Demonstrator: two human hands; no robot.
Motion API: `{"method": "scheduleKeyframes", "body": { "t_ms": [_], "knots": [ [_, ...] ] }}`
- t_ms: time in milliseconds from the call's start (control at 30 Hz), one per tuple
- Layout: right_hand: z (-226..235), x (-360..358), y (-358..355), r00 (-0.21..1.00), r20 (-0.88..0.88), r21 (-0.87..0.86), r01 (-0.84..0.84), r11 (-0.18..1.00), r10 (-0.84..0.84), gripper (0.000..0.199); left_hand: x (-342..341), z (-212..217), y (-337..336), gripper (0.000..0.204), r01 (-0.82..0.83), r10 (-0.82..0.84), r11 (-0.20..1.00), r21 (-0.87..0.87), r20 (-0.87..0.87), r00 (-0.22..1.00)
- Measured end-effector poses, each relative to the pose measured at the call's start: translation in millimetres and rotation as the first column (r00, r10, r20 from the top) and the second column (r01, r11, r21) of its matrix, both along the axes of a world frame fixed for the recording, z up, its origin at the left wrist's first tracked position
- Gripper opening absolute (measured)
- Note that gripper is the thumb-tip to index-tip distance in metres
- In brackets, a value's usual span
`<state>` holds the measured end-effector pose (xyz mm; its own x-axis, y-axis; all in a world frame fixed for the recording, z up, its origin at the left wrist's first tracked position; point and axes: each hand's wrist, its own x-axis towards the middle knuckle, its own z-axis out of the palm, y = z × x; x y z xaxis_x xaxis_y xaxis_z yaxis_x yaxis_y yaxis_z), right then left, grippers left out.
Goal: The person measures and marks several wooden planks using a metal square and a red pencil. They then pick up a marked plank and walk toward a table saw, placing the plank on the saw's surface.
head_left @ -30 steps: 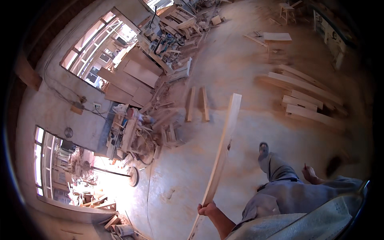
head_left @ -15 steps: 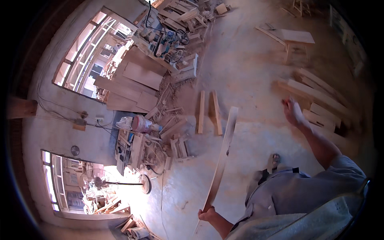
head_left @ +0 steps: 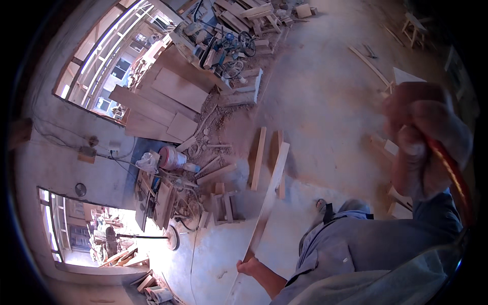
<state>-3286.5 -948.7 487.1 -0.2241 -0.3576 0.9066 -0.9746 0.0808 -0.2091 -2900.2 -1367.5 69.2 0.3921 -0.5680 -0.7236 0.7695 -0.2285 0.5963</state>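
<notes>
A long, narrow wooden board (head_left: pixel 268 206) slants across the lower middle of the view. My left hand (head_left: pixel 248 265) is wrapped round it near its lower end. Raised close to the camera at the right, my right hand (head_left: pixel 427 140) is closed and somewhat blurred. An orange-red cord (head_left: pixel 456 180) runs from its curled fingers down toward my shoulder. Two wooden strips (head_left: pixel 258 158) lie on the floor just past the board, one of them partly hidden behind it.
Wood pieces (head_left: pixel 399 203) at the right are mostly covered by my right hand. Leaning sheets (head_left: pixel 165 101), a bucket (head_left: pixel 170 157), a wooden frame (head_left: pixel 227 207) and scrap line the left wall. A standing fan's round base (head_left: pixel 173 237) and a thin floor cable (head_left: pixel 193 264) lie lower left.
My right hand has risen from over the wood pieces to close by the camera, and the orange-red cord now shows in it. My left hand and the board have shifted slightly left in view.
</notes>
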Motion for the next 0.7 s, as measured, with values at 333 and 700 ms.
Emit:
{"method": "scheduleKeyframes", "body": {
  "t_ms": [333,700],
  "knots": [
    [19,-216,-29,0.961,-0.035,0.186,-0.265,0.946,0.276,0.014,-205,-49,-71,0.044,0.089,-0.090,0.996,0.014,0.046,0.995],
    [-29,-486,-75,0.810,0.018,0.252,-0.571,0.781,0.586,0.014,-425,-113,-26,0.053,-0.098,0.102,0.957,0.275,0.003,0.995]
  ]
}}
